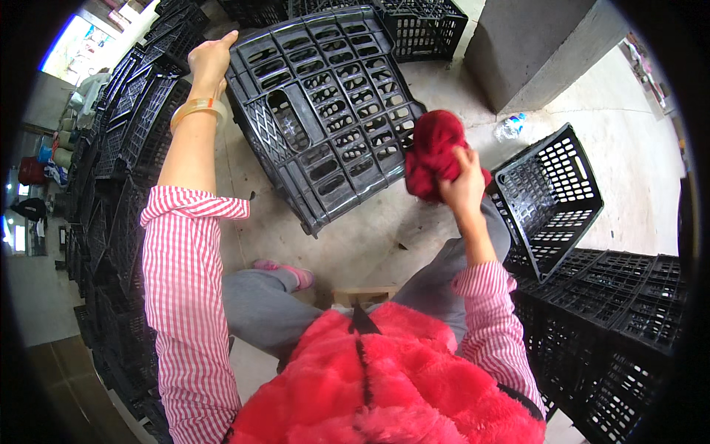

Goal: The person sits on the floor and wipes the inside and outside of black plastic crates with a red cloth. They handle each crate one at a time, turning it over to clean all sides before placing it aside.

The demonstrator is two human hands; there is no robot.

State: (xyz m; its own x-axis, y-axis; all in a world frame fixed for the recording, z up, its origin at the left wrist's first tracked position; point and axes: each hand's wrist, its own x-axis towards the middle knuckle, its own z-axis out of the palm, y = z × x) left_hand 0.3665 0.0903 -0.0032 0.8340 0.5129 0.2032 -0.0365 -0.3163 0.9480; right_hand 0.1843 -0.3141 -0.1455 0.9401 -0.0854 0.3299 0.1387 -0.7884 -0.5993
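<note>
A black plastic crate (338, 111) is held tilted before me, one slotted face towards the camera. My left hand (212, 62) grips its upper left edge, the thumb pointing up along the rim and the other fingers hidden behind it. At the crate's right side, my right hand (465, 180) is closed on a dark red cloth (438, 144), bunched up and close against the edge. Whether the cloth presses on the crate cannot be told.
Stacks of black crates (133, 122) line the left, with more crates (424, 28) at the top. An upright crate (574, 183) stands right, near stacked crates (604, 311). A concrete pillar (532, 50) rises upper right; a crumpled clear plastic item (510, 127) lies by its base.
</note>
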